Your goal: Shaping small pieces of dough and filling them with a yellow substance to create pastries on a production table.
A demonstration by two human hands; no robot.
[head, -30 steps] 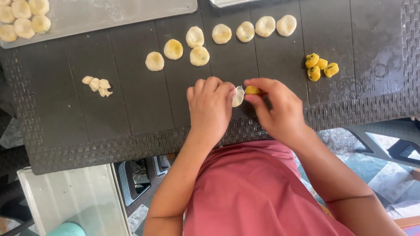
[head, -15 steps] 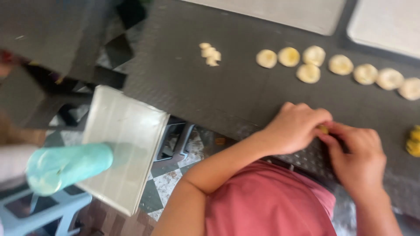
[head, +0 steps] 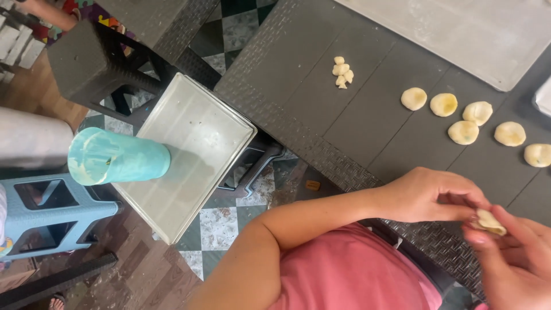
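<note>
Both hands meet at the lower right over the edge of a dark woven table (head: 298, 86). My left hand (head: 427, 195) and my right hand (head: 513, 258) pinch one small pale dough piece (head: 489, 221) between their fingertips. A row of several round, filled dough balls (head: 462, 117) lies on the table beyond the hands. A small clump of dough scraps (head: 342, 72) sits farther left on the table.
A grey metal tray (head: 189, 149) rests on a stool left of the table, with a teal tumbler (head: 117, 158) standing on it. A floured board (head: 470, 31) lies at the table's far side. A blue plastic stool (head: 46, 212) and a dark stool (head: 86, 60) stand on the tiled floor.
The view has swung left and turned, bringing the tray, tumbler and stools into sight. The yellow filling in the dough is now covered, and the hands sit at the frame's lower right.
</note>
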